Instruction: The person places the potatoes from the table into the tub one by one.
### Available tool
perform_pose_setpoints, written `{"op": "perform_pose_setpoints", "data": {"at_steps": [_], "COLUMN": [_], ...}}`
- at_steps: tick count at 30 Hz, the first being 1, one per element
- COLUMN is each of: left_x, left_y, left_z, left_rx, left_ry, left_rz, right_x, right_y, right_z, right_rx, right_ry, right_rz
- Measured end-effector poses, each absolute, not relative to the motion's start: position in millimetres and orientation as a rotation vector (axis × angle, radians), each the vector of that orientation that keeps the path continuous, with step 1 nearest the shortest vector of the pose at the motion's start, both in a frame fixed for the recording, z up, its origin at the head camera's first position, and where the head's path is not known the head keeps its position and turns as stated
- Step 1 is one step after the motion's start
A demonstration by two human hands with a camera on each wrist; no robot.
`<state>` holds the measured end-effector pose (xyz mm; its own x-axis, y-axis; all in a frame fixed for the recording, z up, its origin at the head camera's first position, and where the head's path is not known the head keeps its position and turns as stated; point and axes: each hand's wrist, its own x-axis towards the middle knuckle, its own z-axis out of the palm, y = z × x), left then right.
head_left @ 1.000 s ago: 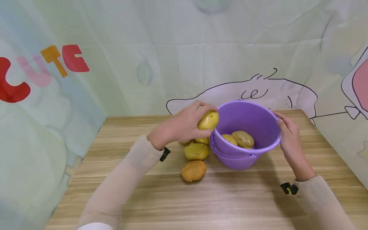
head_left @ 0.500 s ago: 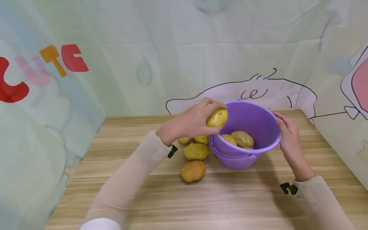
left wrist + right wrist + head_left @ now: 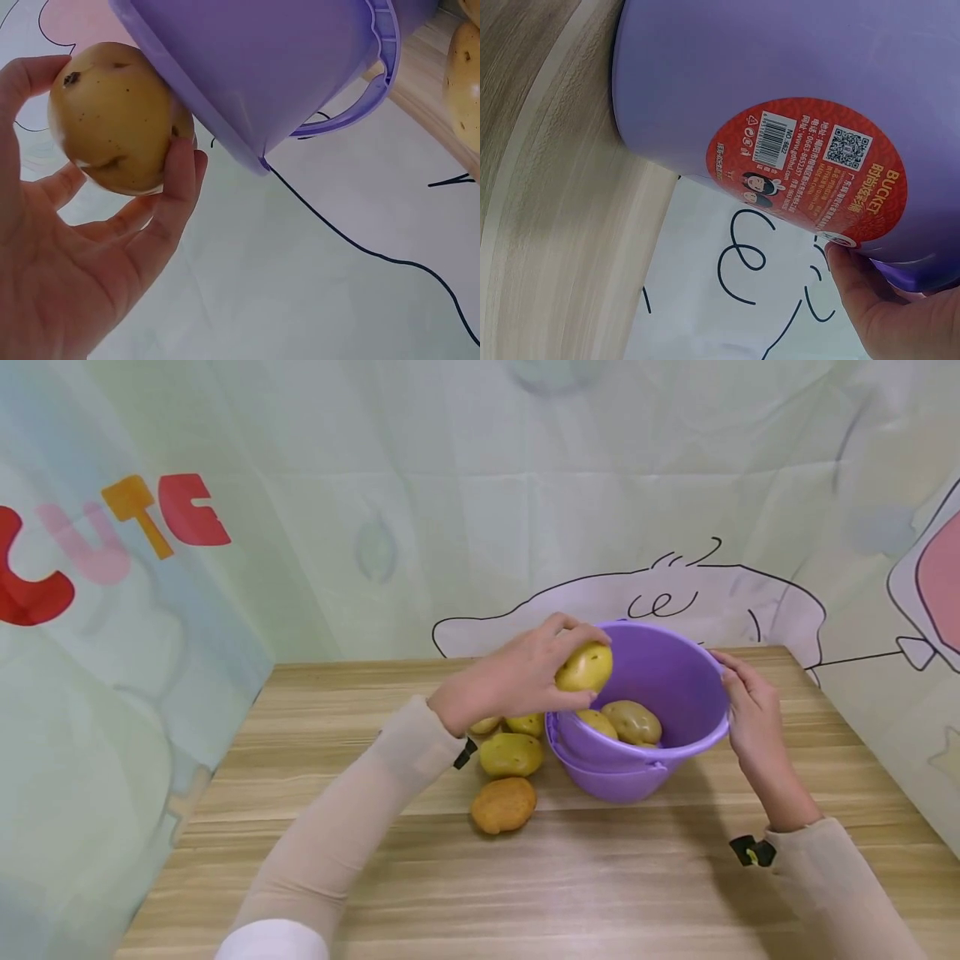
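My left hand (image 3: 528, 668) grips a yellow potato (image 3: 587, 667) at the left rim of a purple bucket (image 3: 622, 787). Thumb and fingers wrap the potato (image 3: 112, 116) in the left wrist view, close beside the bucket's edge. With my right hand (image 3: 757, 722) I hold the bucket's right rim, and the bucket tilts a little toward me. Inside it lie several potatoes, among them a pale brown one (image 3: 632, 723). Part of my right hand (image 3: 900, 319) shows against the labelled wall (image 3: 705, 67) in the right wrist view.
Left of the bucket, several potatoes lie on the wooden table (image 3: 585, 893): an orange-brown one (image 3: 503, 805), a greenish-yellow one (image 3: 511, 755) and others partly behind my left wrist. A printed curtain (image 3: 337, 527) hangs behind the table.
My left hand has carried the yellow potato rightward, from outside the bucket's left rim to over its opening. The right hand and the bucket have stayed almost still.
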<state>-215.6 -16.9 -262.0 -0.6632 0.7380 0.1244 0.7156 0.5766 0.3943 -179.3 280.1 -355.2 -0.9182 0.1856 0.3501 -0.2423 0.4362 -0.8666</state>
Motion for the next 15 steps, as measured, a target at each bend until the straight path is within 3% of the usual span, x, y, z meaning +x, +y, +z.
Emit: {"op": "perform_pose_setpoints", "data": {"at_steps": [15], "left_x": [-218], "left_y": [-1], "left_z": [-262], "left_rx": [1.293], "left_ry": [2.729], "left_rz": [0.657], "right_x": [-183], "right_y": [281], "right_z": [-356], "right_rx": [0.022], "right_ry": [-2.293], "right_rz": [1.489]}}
